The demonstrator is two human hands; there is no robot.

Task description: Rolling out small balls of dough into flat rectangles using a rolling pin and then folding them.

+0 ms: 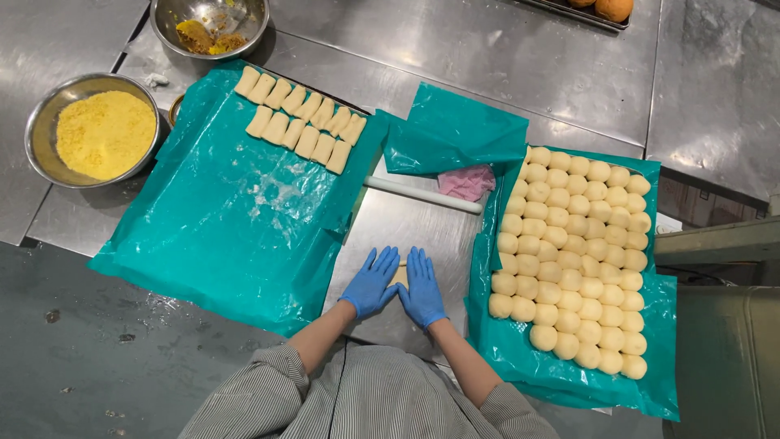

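Both hands, in blue gloves, lie flat with fingers extended, side by side on the steel tabletop (pixel 406 223). The left hand (pixel 372 282) and right hand (pixel 422 287) press a small piece of dough (pixel 399 275), mostly hidden between them; neither grips it.

Risk: uneven palm pressure would likely leave the soft dough lopsided, and it may stick to the bare metal.

Smooth round dough balls (pixel 569 260) fill the right teal plastic sheet (pixel 569 382). Oblong dough rolls (pixel 301 122) sit in two rows on the crinkled left teal plastic sheet (pixel 219 236). A slim white rolling pin (pixel 422 195) lies ahead of the hands. A steel bowl (pixel 36 122) holds coarse yellow crumbs (pixel 106 134).
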